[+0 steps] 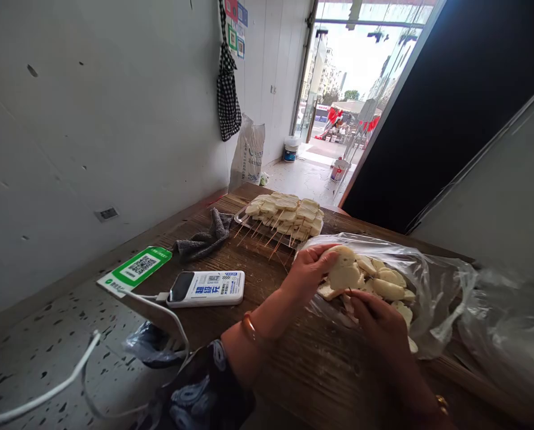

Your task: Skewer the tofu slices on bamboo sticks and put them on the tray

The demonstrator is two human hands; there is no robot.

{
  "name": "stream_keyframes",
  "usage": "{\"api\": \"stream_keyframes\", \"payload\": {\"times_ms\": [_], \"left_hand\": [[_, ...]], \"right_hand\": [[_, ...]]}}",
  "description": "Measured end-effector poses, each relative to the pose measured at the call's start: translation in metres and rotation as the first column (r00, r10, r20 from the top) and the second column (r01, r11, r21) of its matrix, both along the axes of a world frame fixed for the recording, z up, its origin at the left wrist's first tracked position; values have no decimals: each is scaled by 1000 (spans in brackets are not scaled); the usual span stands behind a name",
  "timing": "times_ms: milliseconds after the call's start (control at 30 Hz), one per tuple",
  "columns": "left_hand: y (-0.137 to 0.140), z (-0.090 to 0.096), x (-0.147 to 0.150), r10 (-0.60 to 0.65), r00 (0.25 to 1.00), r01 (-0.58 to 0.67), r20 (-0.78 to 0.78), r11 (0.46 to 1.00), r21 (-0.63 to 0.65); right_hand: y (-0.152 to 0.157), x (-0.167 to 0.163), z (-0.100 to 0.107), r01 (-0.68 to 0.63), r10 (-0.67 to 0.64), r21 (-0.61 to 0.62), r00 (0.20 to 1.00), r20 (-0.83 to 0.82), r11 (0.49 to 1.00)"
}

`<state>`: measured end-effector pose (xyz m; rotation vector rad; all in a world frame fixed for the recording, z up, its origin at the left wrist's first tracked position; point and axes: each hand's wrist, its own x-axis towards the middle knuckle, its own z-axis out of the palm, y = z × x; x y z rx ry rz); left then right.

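In my left hand (309,269), thumb and fingers pinch a pale, flat, rounded food slice (344,269), perhaps steamed bun. Just below it my right hand (381,322) is closed, with the tip of a thin wooden skewer (348,291) showing at its fingertips; the rest is hidden. Both hands are over an open clear plastic bag (437,298) with several loose slices (390,283) in it. Beyond my left hand, a metal tray (241,218) bears a heap of skewered slices (285,210), their sticks pointing towards me.
A wooden table (267,334) carries a grey cloth (206,239), a white power bank or phone (208,288) with a cable, and a green QR card (137,269) at its left edge. A white wall stands left. Beyond are a checked apron (228,95), buckets (291,149) and a glass doorway.
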<state>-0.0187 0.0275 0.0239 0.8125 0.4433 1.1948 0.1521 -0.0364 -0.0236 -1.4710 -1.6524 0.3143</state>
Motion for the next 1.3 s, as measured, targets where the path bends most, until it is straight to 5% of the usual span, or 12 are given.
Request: {"api": "stream_keyframes", "payload": {"times_ms": [200, 600, 833, 1000, 1300], "left_hand": [[-3, 0, 3, 13, 1000, -12, -20, 1000, 20], [-3, -8, 7, -40, 998, 41, -42, 999, 14], [-4, -5, 7, -65, 995, 68, -81, 997, 38], [3, 1, 2, 8, 998, -9, -69, 1000, -12], [7, 1, 9, -2, 988, 4, -154, 1000, 13]], "right_hand": [[-1, -3, 3, 7, -12, 120, 999, 38, 993], [-2, -7, 3, 51, -66, 174, 995, 82, 983], [-3, -9, 8, 60, -60, 19, 998, -3, 998], [-1, -13, 9, -84, 66, -87, 979, -193, 993], [5, -15, 15, -124, 129, 34, 968, -214, 992]]}}
